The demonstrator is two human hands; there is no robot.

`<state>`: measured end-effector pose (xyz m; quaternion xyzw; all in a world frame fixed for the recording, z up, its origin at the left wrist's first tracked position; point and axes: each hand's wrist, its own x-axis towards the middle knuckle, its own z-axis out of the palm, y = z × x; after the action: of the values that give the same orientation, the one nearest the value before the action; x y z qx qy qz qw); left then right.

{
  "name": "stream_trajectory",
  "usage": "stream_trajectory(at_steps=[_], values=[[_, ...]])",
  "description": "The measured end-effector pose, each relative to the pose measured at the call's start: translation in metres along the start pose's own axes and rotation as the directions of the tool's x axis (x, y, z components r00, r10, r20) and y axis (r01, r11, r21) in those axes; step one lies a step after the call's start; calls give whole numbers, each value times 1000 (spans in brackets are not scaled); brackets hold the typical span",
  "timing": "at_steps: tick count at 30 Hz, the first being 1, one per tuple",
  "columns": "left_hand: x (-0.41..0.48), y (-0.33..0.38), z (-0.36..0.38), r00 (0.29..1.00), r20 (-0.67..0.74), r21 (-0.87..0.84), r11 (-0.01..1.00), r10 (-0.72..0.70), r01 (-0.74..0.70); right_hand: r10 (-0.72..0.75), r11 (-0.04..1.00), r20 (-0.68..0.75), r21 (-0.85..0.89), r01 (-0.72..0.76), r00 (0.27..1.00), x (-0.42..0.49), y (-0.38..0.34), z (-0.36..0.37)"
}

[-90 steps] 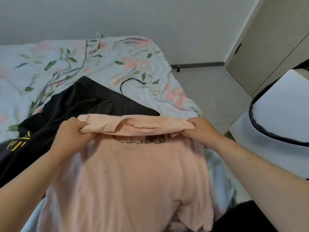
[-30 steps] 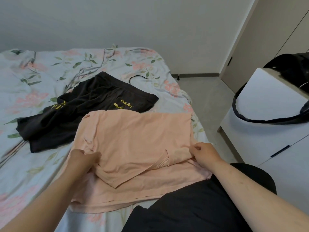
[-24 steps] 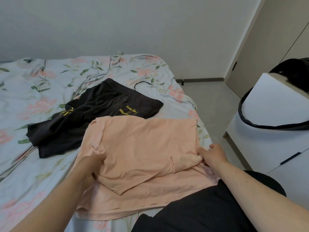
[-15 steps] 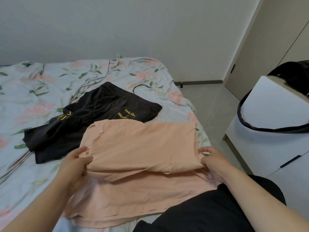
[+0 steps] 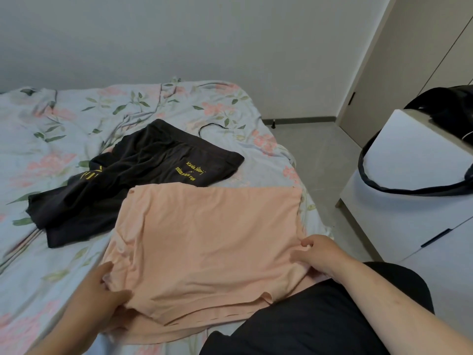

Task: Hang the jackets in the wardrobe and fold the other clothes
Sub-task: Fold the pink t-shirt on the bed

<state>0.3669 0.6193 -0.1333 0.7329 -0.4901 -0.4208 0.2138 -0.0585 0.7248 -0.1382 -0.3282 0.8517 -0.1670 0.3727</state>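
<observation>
- left hand (image 5: 102, 295): thumb on top of the peach garment (image 5: 210, 242), fingers tucked under its near-left corner — pinching the folded edge.
- right hand (image 5: 317, 254): fingers curled onto the garment's right edge, fabric bunched under the fingertips; looks like a light grip on the cloth, though how far it closes I cannot tell.
- peach garment lies folded over on itself on the bed (image 5: 64, 124), upper layer smooth, lower layer sticking out along the near edge.
- its far-left corner overlaps the dark shorts (image 5: 133, 175) — black, yellow print, spread flat just behind and to the left.
- thin black cord loop (image 5: 212, 127) on the sheet past the shorts, apart from both garments.
- black fabric (image 5: 320, 319) at bottom right covers the garment's near-right corner, under the right forearm.
- bed sheet: pale blue, floral, wrinkled.
- white cabinet (image 5: 409, 201) stands right of the bed across a strip of floor; black bag (image 5: 448, 106) on top, its strap looping down over the surface.
- beige wardrobe doors (image 5: 409, 60) at far right, shut.
</observation>
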Motion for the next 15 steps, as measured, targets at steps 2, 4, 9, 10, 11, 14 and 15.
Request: stream_trajectory(at_steps=[2,4,9,10,11,14,15], values=[[4,1,-6,999,-22,153,988,33,-29,-34,992,-5,-120,33,999,-1,1,1],[6,1,-11,1000,10,320,947,-6,2,-41,979,6,-200,42,999,-1,1,4],[-5,15,13,922,23,717,637,385,-284,72,974,-52,-212,-81,996,-2,-8,3],[-8,21,29,843,24,662,623,537,-416,123,981,-44,-147,-128,991,-2,-10,2],[-11,33,48,791,75,603,605,607,-521,159,982,-30,-101,-161,987,-3,-11,2],[-27,87,119,738,420,356,652,529,-670,176,982,6,-64,-176,984,-3,-9,2],[-30,104,148,694,512,285,663,506,-693,159,987,14,-38,-159,987,-4,-9,2]])
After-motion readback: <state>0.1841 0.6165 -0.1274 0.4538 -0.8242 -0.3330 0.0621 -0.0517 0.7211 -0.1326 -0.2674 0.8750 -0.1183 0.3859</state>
